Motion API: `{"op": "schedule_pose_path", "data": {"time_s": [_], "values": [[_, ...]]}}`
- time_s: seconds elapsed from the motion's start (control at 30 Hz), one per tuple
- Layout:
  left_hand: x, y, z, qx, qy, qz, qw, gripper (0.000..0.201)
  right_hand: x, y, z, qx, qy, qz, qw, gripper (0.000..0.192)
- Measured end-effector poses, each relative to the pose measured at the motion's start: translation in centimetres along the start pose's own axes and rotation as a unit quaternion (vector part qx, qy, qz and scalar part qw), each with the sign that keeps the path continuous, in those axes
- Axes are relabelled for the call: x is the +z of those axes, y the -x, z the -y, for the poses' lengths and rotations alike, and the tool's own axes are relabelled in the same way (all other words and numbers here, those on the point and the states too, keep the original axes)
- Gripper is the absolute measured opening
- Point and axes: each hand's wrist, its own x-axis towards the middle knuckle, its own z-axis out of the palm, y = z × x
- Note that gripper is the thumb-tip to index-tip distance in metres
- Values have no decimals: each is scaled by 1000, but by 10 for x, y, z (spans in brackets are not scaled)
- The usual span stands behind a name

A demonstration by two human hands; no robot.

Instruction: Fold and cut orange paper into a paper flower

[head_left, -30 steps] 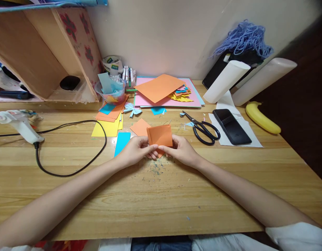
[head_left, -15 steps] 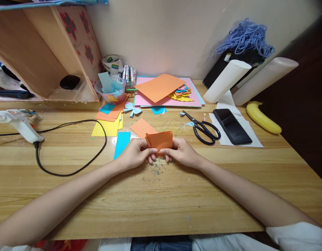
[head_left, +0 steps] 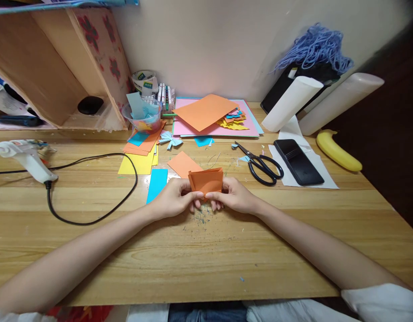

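Note:
A folded piece of orange paper is held between both hands just above the wooden table, with several layers showing along its upper edge. My left hand is closed on its left side, and my right hand is closed on its right side. Both thumbs press near each other at its lower edge; the other fingers curl behind and below it, partly hidden. Just behind lies a flat orange paper piece. A blue paper strip rests beside my left hand.
Black-handled scissors and a phone lie to the right, with a banana beyond. On the left are a glue gun and its looped cord. A plastic cup of scraps and stacked coloured paper stand behind.
The folded orange paper has tipped slightly and its front face shows a little more. Both hands keep their hold, with the thumbs in nearly the same place.

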Motion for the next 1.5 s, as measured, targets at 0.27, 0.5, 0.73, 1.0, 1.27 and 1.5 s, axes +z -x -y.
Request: {"op": "schedule_pose_path", "data": {"time_s": [0.27,0.5,0.73,1.0,1.27,1.5], "values": [[-2,-1,-2,-7,21,17,1000,20,-4,0,4,7,-31,53,998,26],[-2,-1,-7,10,18,9,1000,24,-6,-3,1,-16,-82,47,995,26],[-1,-3,-4,1,34,2,999,26,-5,-3,1,-23,-87,33,995,32],[-1,-3,-5,9,35,-103,994,25,-14,-5,-2,-80,-151,-80,982,40],[-3,-4,-2,36,-32,-86,995,23,-16,-8,-3,-88,-137,-129,978,39],[-4,-3,1,68,-59,-99,991,30,-16,-9,-7,-120,-121,-86,982,43]]}}
